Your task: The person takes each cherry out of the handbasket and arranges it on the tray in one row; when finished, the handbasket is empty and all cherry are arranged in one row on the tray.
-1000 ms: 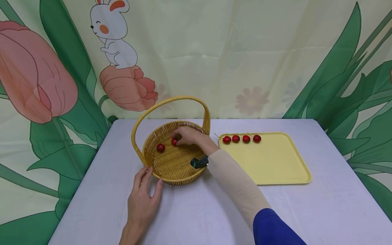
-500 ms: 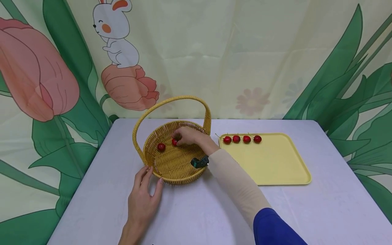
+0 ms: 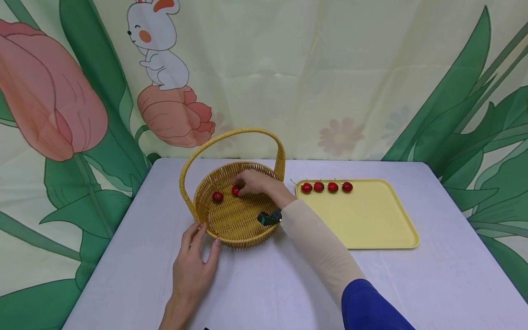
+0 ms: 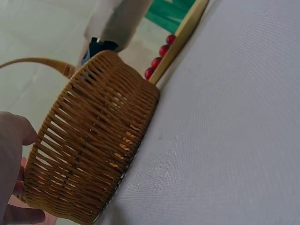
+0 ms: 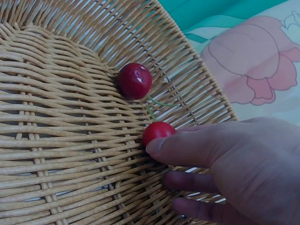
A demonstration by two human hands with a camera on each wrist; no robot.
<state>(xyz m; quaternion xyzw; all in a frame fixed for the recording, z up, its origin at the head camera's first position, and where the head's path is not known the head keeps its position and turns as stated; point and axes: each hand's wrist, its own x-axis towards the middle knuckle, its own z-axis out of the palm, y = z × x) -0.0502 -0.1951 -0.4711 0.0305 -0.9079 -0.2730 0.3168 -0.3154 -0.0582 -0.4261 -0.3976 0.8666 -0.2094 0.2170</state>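
In the head view a round wicker basket (image 3: 237, 227) with a tall arched handle (image 3: 235, 130) stands on the table. My right hand (image 3: 253, 182) reaches inside it and pinches a red cherry (image 5: 157, 132) between thumb and fingers, low by the basket wall. A darker cherry (image 5: 135, 81) lies close by on the woven bottom, apart from my fingers; a green stem shows between the two. Outside the basket, my left hand (image 3: 194, 263) rests its fingertips and thumb against the near left rim, fingers relaxed. The left wrist view shows the basket's outer side (image 4: 93, 136) beside that hand.
Right of the basket lies a yellow tray (image 3: 363, 220), with several stemmed cherries (image 3: 319, 187) in a row along its far left edge. A white cloth (image 3: 445, 275) covers the table. Behind hangs a printed curtain (image 3: 264, 73).
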